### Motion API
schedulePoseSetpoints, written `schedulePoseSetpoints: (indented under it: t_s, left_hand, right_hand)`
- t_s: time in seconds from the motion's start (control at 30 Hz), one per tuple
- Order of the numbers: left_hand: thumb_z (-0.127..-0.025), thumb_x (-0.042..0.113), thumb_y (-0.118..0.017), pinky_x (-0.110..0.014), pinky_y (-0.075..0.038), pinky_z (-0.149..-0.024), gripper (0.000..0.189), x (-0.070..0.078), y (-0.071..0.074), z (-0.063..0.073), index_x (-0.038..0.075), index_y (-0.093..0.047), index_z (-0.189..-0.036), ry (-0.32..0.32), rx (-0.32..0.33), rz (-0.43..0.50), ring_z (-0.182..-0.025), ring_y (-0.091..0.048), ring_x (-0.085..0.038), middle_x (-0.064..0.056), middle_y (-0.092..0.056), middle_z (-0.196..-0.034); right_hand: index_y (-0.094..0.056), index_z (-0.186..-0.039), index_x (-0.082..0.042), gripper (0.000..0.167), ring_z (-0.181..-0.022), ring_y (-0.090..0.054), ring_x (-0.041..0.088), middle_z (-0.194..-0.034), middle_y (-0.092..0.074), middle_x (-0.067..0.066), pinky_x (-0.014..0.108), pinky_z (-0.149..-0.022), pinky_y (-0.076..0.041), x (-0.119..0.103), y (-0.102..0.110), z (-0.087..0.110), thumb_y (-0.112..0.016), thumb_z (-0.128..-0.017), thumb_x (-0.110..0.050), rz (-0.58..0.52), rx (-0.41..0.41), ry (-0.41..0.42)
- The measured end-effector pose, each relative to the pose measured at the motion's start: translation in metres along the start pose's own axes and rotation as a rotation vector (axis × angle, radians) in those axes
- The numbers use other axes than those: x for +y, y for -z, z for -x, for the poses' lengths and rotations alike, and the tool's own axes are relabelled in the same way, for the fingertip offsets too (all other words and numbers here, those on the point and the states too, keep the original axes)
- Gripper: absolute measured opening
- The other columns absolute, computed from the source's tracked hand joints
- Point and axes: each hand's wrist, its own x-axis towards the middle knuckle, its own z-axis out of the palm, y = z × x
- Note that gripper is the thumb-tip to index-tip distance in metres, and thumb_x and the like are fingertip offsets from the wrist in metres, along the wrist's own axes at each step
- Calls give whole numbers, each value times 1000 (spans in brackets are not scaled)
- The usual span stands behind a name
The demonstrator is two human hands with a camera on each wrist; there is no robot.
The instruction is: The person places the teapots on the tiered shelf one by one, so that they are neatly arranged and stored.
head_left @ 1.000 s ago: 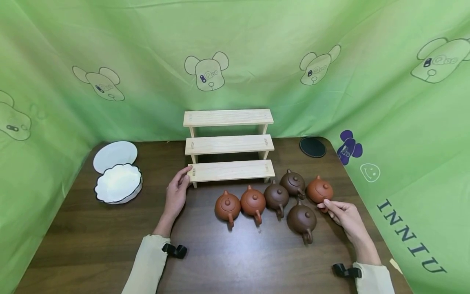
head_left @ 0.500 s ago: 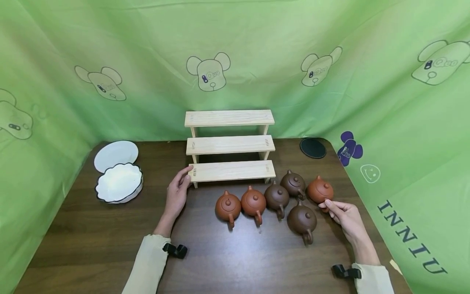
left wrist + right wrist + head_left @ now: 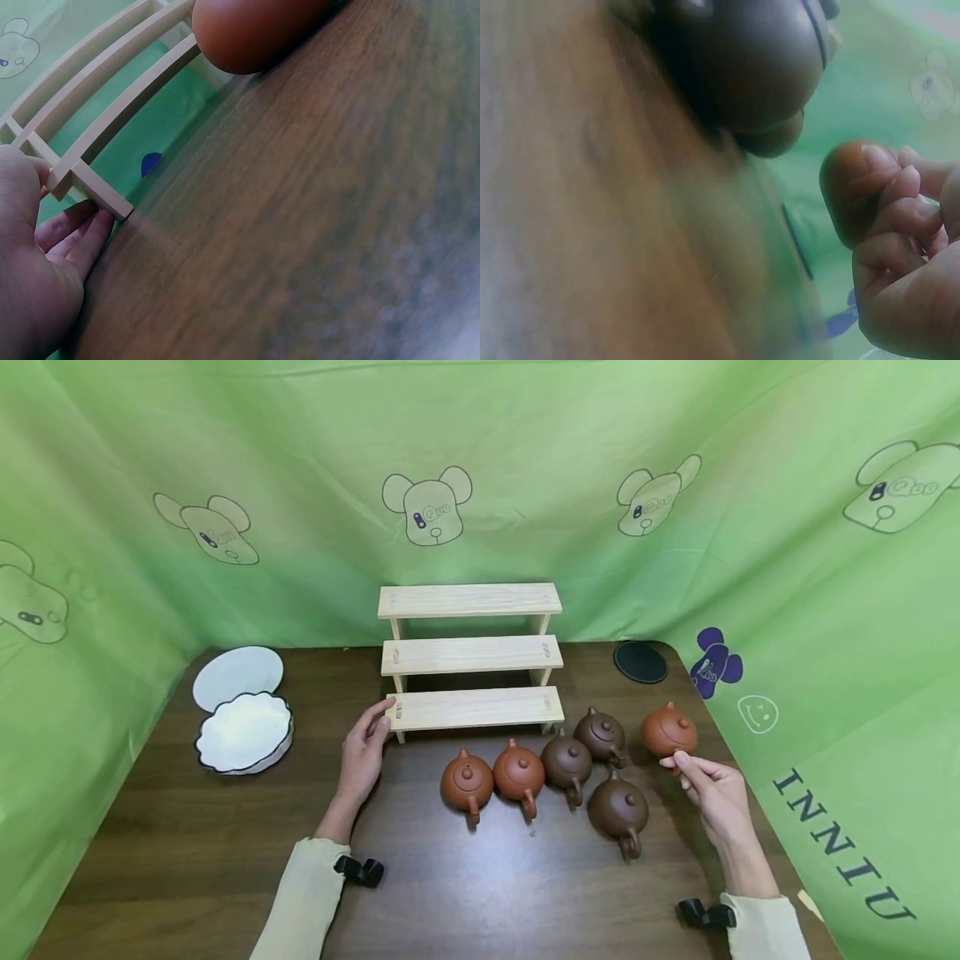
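Observation:
My right hand (image 3: 712, 797) pinches the handle of an orange-brown clay teapot (image 3: 669, 731). In the right wrist view that teapot (image 3: 847, 187) hangs off the table, thumb and fingertips at its handle. My left hand (image 3: 363, 756) grips the left end of the lowest step of a three-step wooden display stand (image 3: 476, 708). From the left wrist, the fingers (image 3: 82, 234) reach round the stand's leg. Two orange-brown teapots, one left (image 3: 467, 781) and one right (image 3: 519, 772), stand before the stand. Dark brown teapots, one near (image 3: 618, 810), one middle (image 3: 566, 760) and one far (image 3: 600, 732), sit further right.
A scalloped white bowl (image 3: 243, 735) and a white oval plate (image 3: 238, 677) stand on the left of the wooden table (image 3: 450, 902). A black round coaster (image 3: 640, 662) lies at the back right. Green cloth (image 3: 315, 460) hangs behind and on both sides.
My right hand has lifted the orange-brown teapot, moving it slightly up and to the right. The left hand stays on the stand, and the other teapots have not moved.

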Motion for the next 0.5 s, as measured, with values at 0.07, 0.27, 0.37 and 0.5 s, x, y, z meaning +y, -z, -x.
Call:
schedulePoseSetpoints:
  t_s: [0.07, 0.27, 0.37, 0.5]
  left_hand:
    - [-118, 28, -57, -20, -57, -102, 38, 2, 0, 0, 15, -68, -153, 8, 0, -3, -130, -65, -16, -16, -66, -152]
    - [-119, 27, -56, -20, -57, -102, 37, -6, 2, -5, 18, -68, -153, 21, -13, 8, -133, -64, -15, -7, -65, -156]
    - [-118, 29, -57, -24, -59, -102, 38, -10, 1, -5, 18, -69, -152, -7, -5, 7, -131, -65, -15, -10, -66, -154]
    - [-119, 21, -55, -23, -58, -104, 38, 8, -2, 1, 11, -66, -154, 18, 1, -3, -132, -64, -18, -18, -63, -156]
  right_hand:
    - [-89, -91, -10, 27, -62, -53, 1, -79, -78, -9, 19, -49, -33, -3, -2, 0, -70, -110, -10, 2, 10, 13]
    - [-89, -92, -8, 27, -60, -51, 2, -80, -79, -7, 32, -51, -19, -14, -9, 1, -69, -110, -7, -38, 9, 57]
    - [-89, -91, -7, 27, -58, -50, 1, -80, -80, -6, 35, -54, -14, -21, -15, 0, -69, -110, -5, -71, 9, 77]
    - [-89, -92, -6, 26, -58, -50, 1, -80, -80, -5, 35, -55, -12, -30, -22, -1, -70, -110, -6, -83, -3, 79]
